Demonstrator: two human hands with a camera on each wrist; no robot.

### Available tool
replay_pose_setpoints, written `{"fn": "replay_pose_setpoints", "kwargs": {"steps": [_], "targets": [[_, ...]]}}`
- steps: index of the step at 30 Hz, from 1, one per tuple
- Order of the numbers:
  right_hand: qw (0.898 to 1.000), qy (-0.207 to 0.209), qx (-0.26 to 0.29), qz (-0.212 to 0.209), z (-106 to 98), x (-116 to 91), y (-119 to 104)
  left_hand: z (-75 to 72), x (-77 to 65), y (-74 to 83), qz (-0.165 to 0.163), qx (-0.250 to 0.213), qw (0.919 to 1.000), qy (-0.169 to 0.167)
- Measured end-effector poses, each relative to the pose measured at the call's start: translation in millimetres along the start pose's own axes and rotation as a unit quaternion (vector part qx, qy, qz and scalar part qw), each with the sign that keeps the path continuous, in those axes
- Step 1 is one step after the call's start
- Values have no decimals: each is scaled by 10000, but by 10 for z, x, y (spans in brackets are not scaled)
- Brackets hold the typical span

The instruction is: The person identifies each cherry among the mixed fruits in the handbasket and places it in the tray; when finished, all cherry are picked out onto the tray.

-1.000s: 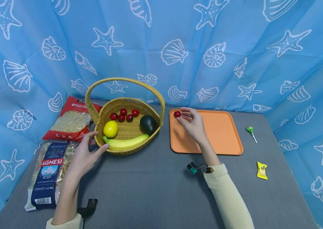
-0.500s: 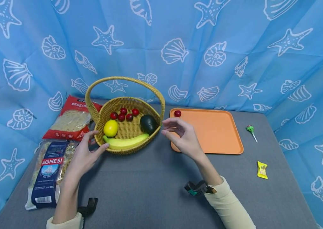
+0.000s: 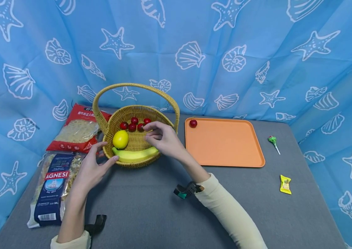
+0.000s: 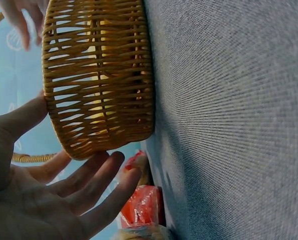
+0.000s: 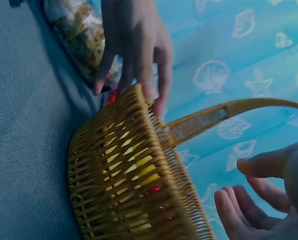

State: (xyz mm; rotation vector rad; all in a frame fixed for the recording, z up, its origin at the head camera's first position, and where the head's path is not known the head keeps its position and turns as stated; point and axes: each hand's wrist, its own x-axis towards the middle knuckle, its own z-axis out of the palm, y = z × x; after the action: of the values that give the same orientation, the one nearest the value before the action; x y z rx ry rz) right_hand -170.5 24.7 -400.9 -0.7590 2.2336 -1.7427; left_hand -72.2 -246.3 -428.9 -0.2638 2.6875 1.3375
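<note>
A wicker basket (image 3: 141,110) with a tall arched handle holds several red cherries (image 3: 132,127), a yellow lemon (image 3: 120,139) and a banana (image 3: 136,155). My left hand (image 3: 93,169) grips the basket's left rim; in the left wrist view its thumb and fingers lie about the wicker edge. Over the basket's right side is my right hand (image 3: 168,140), fingertips close to the rightmost cherries. The right wrist view shows that hand's thumb and fingers (image 5: 239,210) apart, with nothing between them. The dark avocado is hidden behind this hand.
An orange tray (image 3: 225,145) right of the basket bears one cherry (image 3: 193,123). Farther right lie a green lollipop (image 3: 272,140) and a yellow wrapped candy (image 3: 285,184). A red pasta bag (image 3: 77,131) and a blue Agnesi bag (image 3: 52,188) flank the left arm.
My right hand has let go of a cherry at the tray's upper left corner and moved left over the basket. My left hand has stayed at the basket's rim.
</note>
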Motion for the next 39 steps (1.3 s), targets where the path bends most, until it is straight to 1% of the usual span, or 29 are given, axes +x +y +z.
{"fn": "replay_pose_setpoints", "kwargs": {"steps": [3, 5, 11, 16, 19, 22, 28, 31, 34, 39], "targets": [[9991, 31, -164, 380, 97, 172, 57, 6, -3, 6, -22, 28, 10000, 0], [9976, 128, -247, 635, 161, 275, 98, 10, -5, 12, -46, 47, 10000, 1], [9898, 376, -343, 1328, 347, 520, 160, 13, -11, 20, -90, 76, 9999, 21], [9849, 539, -414, 1594, 475, 655, 225, 1, -16, 18, -72, 55, 10000, -11], [9811, 611, -464, 1776, 538, 698, 264, -1, -17, 21, -65, 65, 10000, -20], [9774, 578, -413, 1990, 579, 720, 287, 3, -18, 27, -68, 85, 9999, -15], [9744, 418, -422, 2166, 615, 754, 309, 6, -27, 36, -87, 101, 9999, -4], [9739, 437, -367, 2198, 620, 760, 317, 2, -32, 36, -62, 104, 9999, -6], [9742, 562, -311, 2162, 627, 754, 317, -3, -33, 35, -31, 97, 9999, -11], [9744, 977, -357, 1992, 651, 712, 296, 1, -27, 29, -23, 98, 9999, -21]]}}
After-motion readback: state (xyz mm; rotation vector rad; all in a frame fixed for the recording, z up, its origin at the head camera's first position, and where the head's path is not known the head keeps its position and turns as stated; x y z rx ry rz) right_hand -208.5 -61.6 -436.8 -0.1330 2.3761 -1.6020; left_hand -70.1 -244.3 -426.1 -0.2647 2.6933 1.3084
